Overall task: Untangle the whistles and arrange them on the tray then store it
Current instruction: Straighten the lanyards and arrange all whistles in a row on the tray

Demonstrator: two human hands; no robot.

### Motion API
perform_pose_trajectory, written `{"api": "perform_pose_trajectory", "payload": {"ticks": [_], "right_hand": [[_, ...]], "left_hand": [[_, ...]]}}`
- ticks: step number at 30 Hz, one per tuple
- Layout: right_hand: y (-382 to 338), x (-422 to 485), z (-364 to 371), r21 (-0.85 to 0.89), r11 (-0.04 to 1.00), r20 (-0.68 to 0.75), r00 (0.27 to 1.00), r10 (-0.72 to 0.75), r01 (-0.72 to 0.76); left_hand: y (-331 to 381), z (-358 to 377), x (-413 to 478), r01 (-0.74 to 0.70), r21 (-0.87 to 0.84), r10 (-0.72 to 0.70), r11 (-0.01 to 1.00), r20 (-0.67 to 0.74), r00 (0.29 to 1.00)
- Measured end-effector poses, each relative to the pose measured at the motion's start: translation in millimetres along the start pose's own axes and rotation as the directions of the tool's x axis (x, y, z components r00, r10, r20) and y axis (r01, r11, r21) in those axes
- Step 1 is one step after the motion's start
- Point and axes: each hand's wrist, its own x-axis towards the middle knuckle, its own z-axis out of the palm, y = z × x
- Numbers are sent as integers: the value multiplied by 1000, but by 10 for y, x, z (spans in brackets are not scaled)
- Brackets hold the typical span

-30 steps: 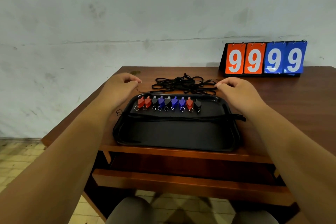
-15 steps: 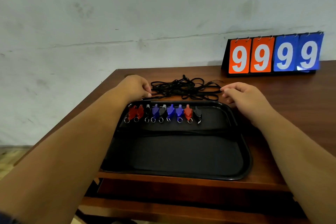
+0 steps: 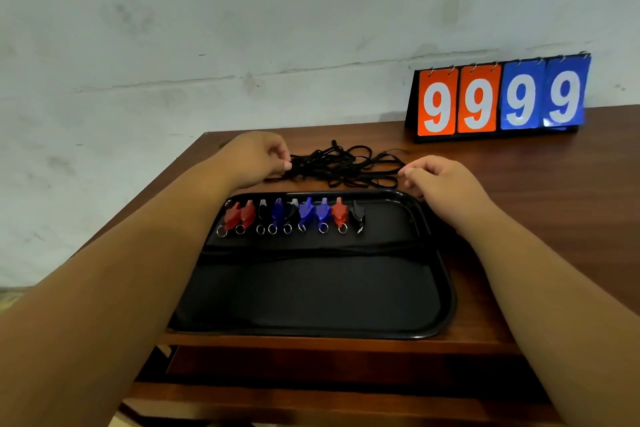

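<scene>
A black tray (image 3: 447, 291) lies on the wooden table (image 3: 540, 204) near its front edge. Several red, blue and black whistles (image 3: 294, 216) stand in a row along the tray's far side, each with a small metal ring. Black lanyards (image 3: 311, 248) lie stretched across the tray below them. Behind the tray sits a tangled pile of black lanyards (image 3: 346, 166). My left hand (image 3: 256, 159) pinches the pile's left end. My right hand (image 3: 441, 182) has curled fingers, and its fingertips pinch the pile's right end.
A flip scoreboard (image 3: 498, 100) reading 9999 stands at the table's back right against the white wall. A wooden ledge or drawer front (image 3: 311, 378) runs under the table's front edge. The table's left edge lies just beyond my left forearm.
Both hands moved from the tray's far corners onto the two ends of the lanyard pile. The view has come closer and lower over the table.
</scene>
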Motion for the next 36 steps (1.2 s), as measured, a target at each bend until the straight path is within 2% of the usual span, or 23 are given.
{"api": "perform_pose_trajectory", "payload": {"ticks": [5,10,14,18,22,27,31,36], "right_hand": [[-101,-111,-34,51,999,-97,995,17,-12],[-451,-205,-79,-144,980,12,991,-137,137],[-962,-249,-38,-124,958,82,965,-250,259],[-1445,-313,77,-96,935,6,940,-342,341],[-1740,-355,152,40,936,26,936,-352,351],[-1962,-410,126,128,931,1,938,-346,343],[-2069,-463,19,88,925,2,929,-370,369],[-2176,-581,-138,-30,906,52,906,-421,422]], "left_hand": [[490,-241,-195,-114,-46,109,992,-108,988],[838,-511,-353,-191,-117,161,975,-230,960],[1025,-711,-468,-215,-210,157,954,-263,952],[1190,-865,-593,-247,-215,180,945,-291,940],[1319,-1038,-696,-290,-233,213,928,-308,927],[1370,-1295,-806,-326,-303,211,896,-355,911],[1311,-1450,-858,-316,-325,180,891,-387,904],[1230,-1568,-964,-337,-456,145,824,-405,903]]}}
